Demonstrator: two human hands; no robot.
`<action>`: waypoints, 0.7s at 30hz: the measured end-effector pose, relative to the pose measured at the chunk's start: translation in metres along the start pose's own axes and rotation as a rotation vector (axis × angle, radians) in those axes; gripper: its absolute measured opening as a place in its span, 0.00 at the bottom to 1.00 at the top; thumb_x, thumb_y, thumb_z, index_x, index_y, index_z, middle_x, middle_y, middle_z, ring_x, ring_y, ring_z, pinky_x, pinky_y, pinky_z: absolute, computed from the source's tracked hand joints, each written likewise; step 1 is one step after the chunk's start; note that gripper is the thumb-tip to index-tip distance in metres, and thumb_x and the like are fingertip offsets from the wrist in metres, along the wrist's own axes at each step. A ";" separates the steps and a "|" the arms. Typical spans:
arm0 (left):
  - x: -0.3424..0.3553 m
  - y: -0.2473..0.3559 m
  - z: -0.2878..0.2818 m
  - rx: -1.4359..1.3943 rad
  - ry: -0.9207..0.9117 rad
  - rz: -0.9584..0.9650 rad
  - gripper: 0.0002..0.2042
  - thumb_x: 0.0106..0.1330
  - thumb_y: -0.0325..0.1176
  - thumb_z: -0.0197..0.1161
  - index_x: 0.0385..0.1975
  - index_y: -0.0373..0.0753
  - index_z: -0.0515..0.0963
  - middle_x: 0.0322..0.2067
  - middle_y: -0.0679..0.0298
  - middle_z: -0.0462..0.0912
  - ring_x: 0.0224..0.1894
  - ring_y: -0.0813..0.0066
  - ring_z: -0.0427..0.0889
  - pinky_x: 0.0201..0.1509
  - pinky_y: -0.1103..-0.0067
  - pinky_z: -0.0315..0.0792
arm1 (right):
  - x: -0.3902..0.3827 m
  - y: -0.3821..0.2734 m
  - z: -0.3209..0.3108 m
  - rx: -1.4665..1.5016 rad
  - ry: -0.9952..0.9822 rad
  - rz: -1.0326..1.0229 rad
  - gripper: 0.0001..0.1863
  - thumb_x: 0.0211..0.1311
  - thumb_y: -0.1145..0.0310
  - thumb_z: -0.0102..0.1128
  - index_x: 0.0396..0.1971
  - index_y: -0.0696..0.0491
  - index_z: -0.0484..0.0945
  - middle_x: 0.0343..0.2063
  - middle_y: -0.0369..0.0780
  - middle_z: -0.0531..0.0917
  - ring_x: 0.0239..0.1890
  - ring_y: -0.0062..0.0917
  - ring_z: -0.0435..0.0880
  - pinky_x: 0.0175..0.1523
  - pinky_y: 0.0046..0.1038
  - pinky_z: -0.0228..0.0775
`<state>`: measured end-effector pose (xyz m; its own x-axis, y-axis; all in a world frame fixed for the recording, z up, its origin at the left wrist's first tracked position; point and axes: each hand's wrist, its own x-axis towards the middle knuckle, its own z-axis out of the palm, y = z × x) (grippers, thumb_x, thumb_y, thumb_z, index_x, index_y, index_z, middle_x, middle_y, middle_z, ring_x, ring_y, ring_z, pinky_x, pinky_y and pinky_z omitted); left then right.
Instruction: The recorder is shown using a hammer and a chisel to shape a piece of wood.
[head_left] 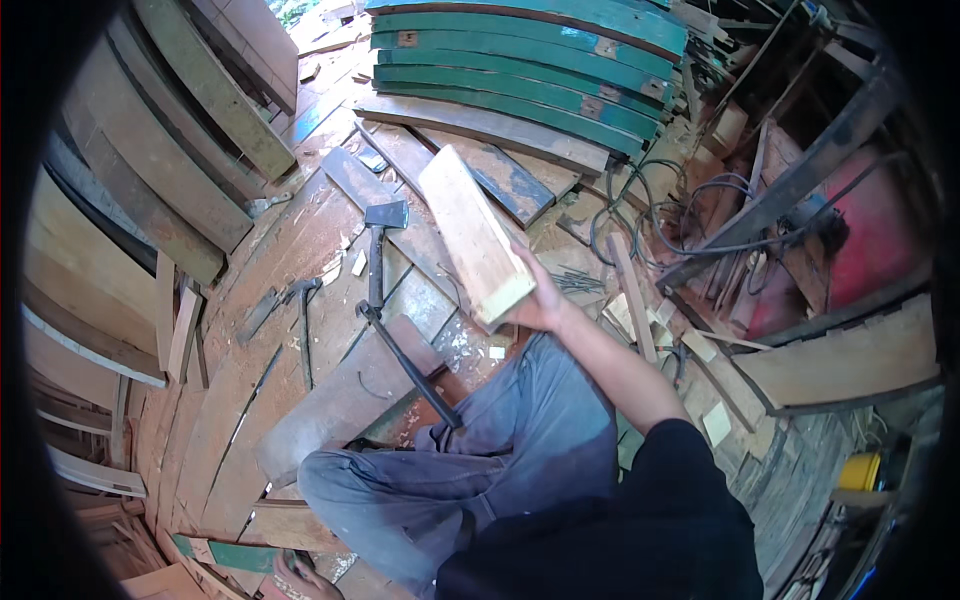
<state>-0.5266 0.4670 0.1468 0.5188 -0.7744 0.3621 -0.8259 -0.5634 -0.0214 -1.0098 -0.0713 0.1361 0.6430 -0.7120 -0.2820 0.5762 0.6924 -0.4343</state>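
My right hand [541, 296] grips the lower end of a pale, thick wooden plank [466, 225], which is tilted up and away over my right knee. At the lower left edge my left hand [300, 580] closes on the end of a green-painted board [240, 555]; part of that hand is cut off. A hatchet [376, 255] with a black handle lies on the floor left of the plank. Beside it are a claw hammer [305, 325] and a long black bar-like tool [412, 368], whose lower end rests against my leg.
Stacked green planks [520, 75] stand at the back. Boards lean along the left [150, 150]. Dark cables [640, 200] coil at right near a pile of nails [580, 282] and a metal frame [790, 175]. A worn board [345, 400] lies before my legs among wood chips.
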 end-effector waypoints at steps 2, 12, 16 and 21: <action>0.070 0.090 -0.005 -0.786 -0.067 -0.215 0.18 0.76 0.34 0.48 0.58 0.27 0.68 0.57 0.51 0.71 0.57 0.62 0.74 0.60 0.71 0.69 | -0.030 0.017 0.008 0.119 -0.041 0.008 0.45 0.62 0.31 0.49 0.70 0.49 0.62 0.61 0.45 0.74 0.59 0.41 0.76 0.63 0.52 0.66; 0.184 0.325 -0.002 -2.202 -0.701 -0.436 0.27 0.75 0.45 0.54 0.67 0.34 0.62 0.56 0.57 0.78 0.55 0.69 0.79 0.60 0.72 0.72 | -0.059 0.144 0.119 0.100 -0.489 0.443 0.52 0.60 0.27 0.47 0.71 0.54 0.57 0.59 0.57 0.71 0.52 0.50 0.79 0.54 0.50 0.74; 0.166 0.292 -0.005 -2.051 -0.344 -0.568 0.30 0.69 0.37 0.64 0.66 0.33 0.62 0.55 0.54 0.78 0.56 0.70 0.78 0.60 0.73 0.73 | -0.060 0.175 0.104 -0.637 -0.267 0.321 0.37 0.72 0.47 0.51 0.71 0.55 0.56 0.58 0.49 0.76 0.50 0.34 0.83 0.51 0.34 0.79; 0.127 0.208 -0.013 -1.861 -0.324 -0.628 0.30 0.66 0.30 0.67 0.65 0.33 0.62 0.52 0.56 0.79 0.53 0.75 0.79 0.55 0.77 0.75 | -0.078 0.245 0.160 -0.626 -0.177 0.415 0.27 0.72 0.63 0.56 0.65 0.57 0.63 0.55 0.43 0.78 0.50 0.24 0.83 0.52 0.26 0.77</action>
<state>-0.6356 0.2557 0.2006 0.6120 -0.7578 -0.2263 0.3947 0.0447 0.9177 -0.8381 0.1731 0.1889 0.8455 -0.3429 -0.4093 -0.0884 0.6661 -0.7406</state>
